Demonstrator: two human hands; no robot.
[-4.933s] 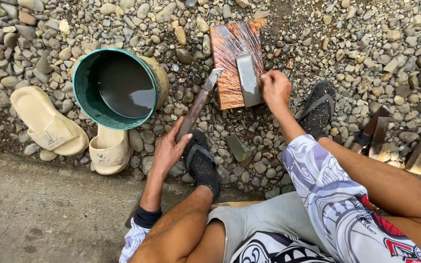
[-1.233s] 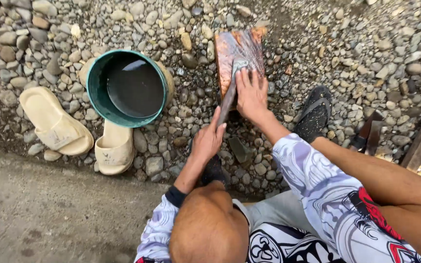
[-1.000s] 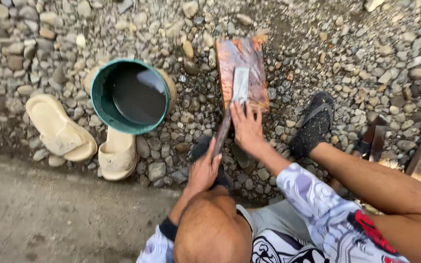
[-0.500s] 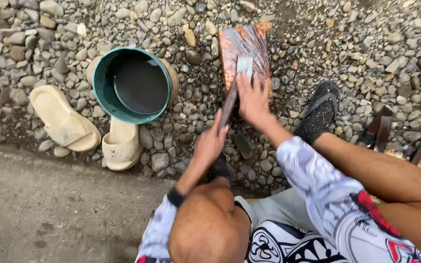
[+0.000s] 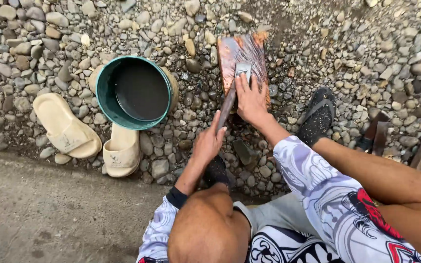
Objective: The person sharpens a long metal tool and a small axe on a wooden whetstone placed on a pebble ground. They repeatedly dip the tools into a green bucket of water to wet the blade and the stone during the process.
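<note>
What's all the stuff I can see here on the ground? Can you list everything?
knife: one, dark blade and handle, lying across the near end of the board
board: one, wet reddish-brown, flat on the gravel at top centre
stone: one, small grey block, on the board by the fingertips
bucket: one, teal, holding dark water, left of the board
slides: two, cream, near side of the bucket, by the pavement
sandals: two, black, on the person's feet; one mostly hidden
gravel: grey pebbles, most of the ground
pavement: grey strip, lower left
left hand: grip on the knife handle
right hand: fingers pressing flat on the blade
</note>
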